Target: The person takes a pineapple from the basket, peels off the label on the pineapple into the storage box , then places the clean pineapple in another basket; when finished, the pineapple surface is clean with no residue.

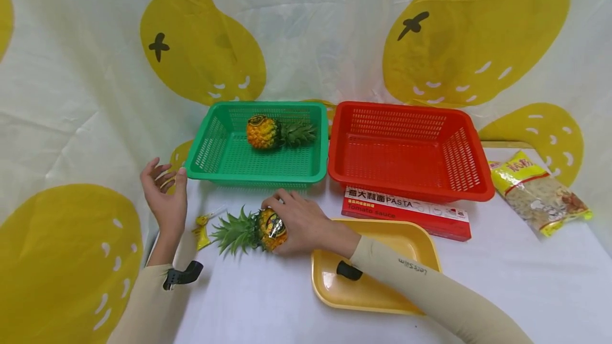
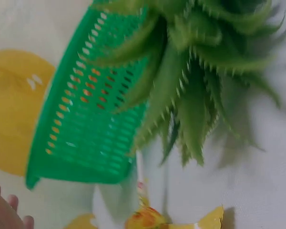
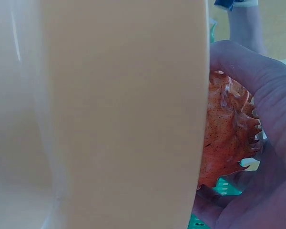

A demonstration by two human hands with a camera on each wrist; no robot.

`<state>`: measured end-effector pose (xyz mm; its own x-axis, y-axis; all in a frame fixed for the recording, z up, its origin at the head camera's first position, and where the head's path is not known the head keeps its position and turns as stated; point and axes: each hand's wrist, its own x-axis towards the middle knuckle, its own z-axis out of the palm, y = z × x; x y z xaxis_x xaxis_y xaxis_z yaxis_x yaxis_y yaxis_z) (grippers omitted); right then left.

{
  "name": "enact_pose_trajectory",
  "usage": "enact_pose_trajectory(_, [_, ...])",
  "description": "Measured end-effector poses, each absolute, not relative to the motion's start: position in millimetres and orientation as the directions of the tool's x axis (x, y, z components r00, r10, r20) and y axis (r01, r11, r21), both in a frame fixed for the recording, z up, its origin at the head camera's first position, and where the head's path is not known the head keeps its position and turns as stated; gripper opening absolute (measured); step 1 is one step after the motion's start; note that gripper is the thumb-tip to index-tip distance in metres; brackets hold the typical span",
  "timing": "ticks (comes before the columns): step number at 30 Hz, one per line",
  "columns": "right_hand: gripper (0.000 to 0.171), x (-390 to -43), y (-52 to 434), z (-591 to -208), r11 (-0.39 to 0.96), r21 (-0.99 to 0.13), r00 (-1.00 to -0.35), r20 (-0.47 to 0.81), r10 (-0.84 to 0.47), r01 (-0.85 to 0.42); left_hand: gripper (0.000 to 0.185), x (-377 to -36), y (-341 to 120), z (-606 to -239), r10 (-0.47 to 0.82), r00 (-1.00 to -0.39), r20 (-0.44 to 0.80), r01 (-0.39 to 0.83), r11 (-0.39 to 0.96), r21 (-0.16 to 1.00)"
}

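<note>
From here I see the right hand (image 1: 298, 224) curled round a pineapple (image 1: 272, 229), thumb on one side and fingers on the other, its leafy crown pointing towards the left hand. I can't tell whether the fruit touches the white table (image 1: 258, 301). The left hand (image 1: 164, 195) holds nothing — fingers loosely bent, well spread from the thumb — just beside the corner of the green basket (image 1: 229, 161). A yellow-wrapped lollipop (image 1: 203, 231) lies near the crown. Under the right forearm sits a yellow tray (image 1: 337, 293). Another pineapple (image 1: 263, 132) lies on its side in the green basket. Beyond the tray are a pasta box (image 1: 406, 214), a red basket (image 1: 382, 161) and, farther right, a plastic bag (image 1: 540, 195).
</note>
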<state>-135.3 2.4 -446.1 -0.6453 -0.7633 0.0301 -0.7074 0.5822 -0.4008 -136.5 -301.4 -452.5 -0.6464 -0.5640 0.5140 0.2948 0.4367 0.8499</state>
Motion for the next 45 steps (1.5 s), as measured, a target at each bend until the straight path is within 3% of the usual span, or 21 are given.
enact_pose_trajectory(4, [0.091,-134.8,4.1,-446.6,0.589,-0.400,-0.652,0.029,-0.758,-0.702,0.032,-119.0,-275.1,-425.3,-0.489,-0.628,0.605,0.410,0.453,0.792])
enact_pose_trajectory(10, [0.093,-134.2,3.6,-445.4,0.588,-0.398,-0.650,0.028,-0.759,-0.704,0.022,-104.9,-253.8,-421.5,-0.214,-0.696,0.685,0.553,0.448,0.702])
enact_pose_trajectory(17, [0.091,-131.7,0.4,-445.9,0.591,-0.369,-0.639,0.010,-0.769,-0.717,0.033,-97.5,-245.1,-453.1,0.062,-0.770,0.636,0.579,0.488,0.653])
enact_pose_trajectory(23, [0.091,-131.8,-1.0,-445.2,0.597,-0.358,-0.642,0.009,-0.767,-0.718,0.057,-90.1,-239.5,-467.6,0.249,-0.829,0.501,0.546,0.557,0.627])
enact_pose_trajectory(31, [0.091,-133.7,-0.2,-444.2,0.586,-0.344,-0.628,0.014,-0.778,-0.734,0.078,-87.0,-238.3,-477.2,0.359,-0.873,0.330,0.486,0.586,0.649])
enact_pose_trajectory(37, [0.089,-134.2,1.5,-444.3,0.580,-0.343,-0.626,0.029,-0.779,-0.739,0.097,-85.8,-240.0,-482.5,0.376,-0.883,0.282,0.466,0.624,0.627])
enact_pose_trajectory(45, [0.089,-133.5,1.7,-445.0,0.579,-0.348,-0.629,0.041,-0.776,-0.737,0.096,-84.1,-239.9,-481.9,0.341,-0.916,0.213,0.398,0.688,0.608])
